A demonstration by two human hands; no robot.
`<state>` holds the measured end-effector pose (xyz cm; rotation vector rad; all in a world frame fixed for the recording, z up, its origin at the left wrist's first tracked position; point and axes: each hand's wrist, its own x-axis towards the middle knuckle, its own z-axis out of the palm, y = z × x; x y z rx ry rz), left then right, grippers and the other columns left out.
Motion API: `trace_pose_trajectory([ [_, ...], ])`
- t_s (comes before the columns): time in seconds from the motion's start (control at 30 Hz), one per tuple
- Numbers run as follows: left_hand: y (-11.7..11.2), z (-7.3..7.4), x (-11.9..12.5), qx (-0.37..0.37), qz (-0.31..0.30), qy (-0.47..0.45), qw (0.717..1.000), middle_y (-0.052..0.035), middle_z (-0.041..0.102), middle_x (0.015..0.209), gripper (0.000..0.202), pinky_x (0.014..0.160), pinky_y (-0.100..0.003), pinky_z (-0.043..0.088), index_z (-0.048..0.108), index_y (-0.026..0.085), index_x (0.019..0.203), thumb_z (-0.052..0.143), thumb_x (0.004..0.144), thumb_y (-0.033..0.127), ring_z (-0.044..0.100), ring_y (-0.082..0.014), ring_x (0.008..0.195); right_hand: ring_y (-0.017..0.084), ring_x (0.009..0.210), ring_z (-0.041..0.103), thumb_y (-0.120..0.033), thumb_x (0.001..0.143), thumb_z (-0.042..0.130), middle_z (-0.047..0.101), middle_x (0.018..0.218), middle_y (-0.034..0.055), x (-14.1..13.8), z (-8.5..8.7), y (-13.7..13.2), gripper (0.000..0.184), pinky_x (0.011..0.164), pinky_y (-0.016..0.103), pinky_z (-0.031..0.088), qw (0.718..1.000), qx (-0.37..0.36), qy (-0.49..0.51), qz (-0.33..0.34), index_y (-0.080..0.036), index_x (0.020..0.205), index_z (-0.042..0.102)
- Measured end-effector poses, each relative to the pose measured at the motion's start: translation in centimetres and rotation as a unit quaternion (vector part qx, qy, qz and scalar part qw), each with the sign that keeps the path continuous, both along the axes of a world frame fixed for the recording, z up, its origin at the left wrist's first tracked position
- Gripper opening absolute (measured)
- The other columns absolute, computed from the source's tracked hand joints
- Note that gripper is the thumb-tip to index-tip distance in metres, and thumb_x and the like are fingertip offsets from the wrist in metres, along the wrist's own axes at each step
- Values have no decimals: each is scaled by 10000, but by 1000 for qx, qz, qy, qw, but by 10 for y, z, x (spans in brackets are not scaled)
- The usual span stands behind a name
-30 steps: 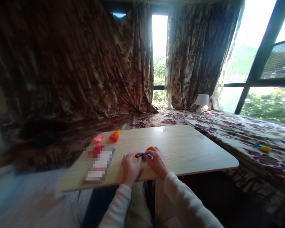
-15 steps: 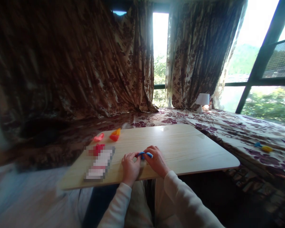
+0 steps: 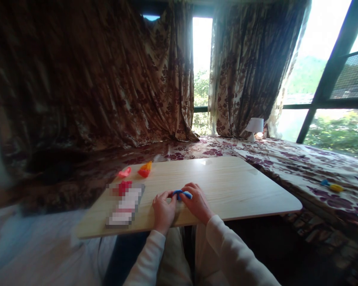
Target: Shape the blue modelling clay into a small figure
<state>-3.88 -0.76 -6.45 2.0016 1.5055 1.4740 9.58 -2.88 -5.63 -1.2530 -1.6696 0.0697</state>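
Above the pale worktop [image 3: 226, 182], by its near edge, the left hand [image 3: 162, 209] and right hand [image 3: 197, 201] keep almost the same place as a second ago. These hands are close together, fingertips pinched on a blue strip [image 3: 178, 193] between them; the fingers hide part of it. More blue now shows below its bend than before. Its long axis runs left to right, the right end pointing rightward and slightly nearer.
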Motion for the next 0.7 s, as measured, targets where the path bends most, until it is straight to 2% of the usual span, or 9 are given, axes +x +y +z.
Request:
trace_pose_trajectory([
  [0.13, -1, 1, 0, 13, -17, 24, 999, -25, 702, 765, 151, 827, -361, 437, 707, 223, 855, 614, 737, 240, 607, -202, 797, 194, 853, 533, -149, 817, 594, 615, 865, 36, 2, -3, 1, 95, 781, 326, 433, 1000, 14, -8, 2, -214, 801, 662],
  [0.27, -2, 1, 0, 33, -11, 50, 998, -28, 701, 754, 99, 835, -366, 426, 710, 219, 784, 628, 733, 238, 593, -210, 806, 198, 853, 529, -151, 814, 596, 617, 870, 38, 2, -2, 0, 92, 788, 334, 433, 1000, 11, -13, -1, -216, 806, 661],
  [0.47, -1, 2, 0, -7, -21, 21, 1000, -44, 709, 786, 107, 839, -379, 437, 705, 198, 772, 614, 733, 238, 613, -216, 822, 194, 854, 533, -151, 809, 600, 621, 862, 32, 0, 0, -2, 84, 781, 330, 433, 1000, 4, -16, 0, -220, 799, 646],
  [0.7, -1, 4, 0, 2, -35, -13, 999, -37, 711, 790, 121, 833, -359, 454, 705, 203, 788, 599, 731, 217, 612, -203, 815, 193, 863, 534, -152, 817, 596, 625, 882, 34, 0, 0, -1, 95, 797, 329, 427, 1000, 4, -25, 0, -225, 830, 655],
])
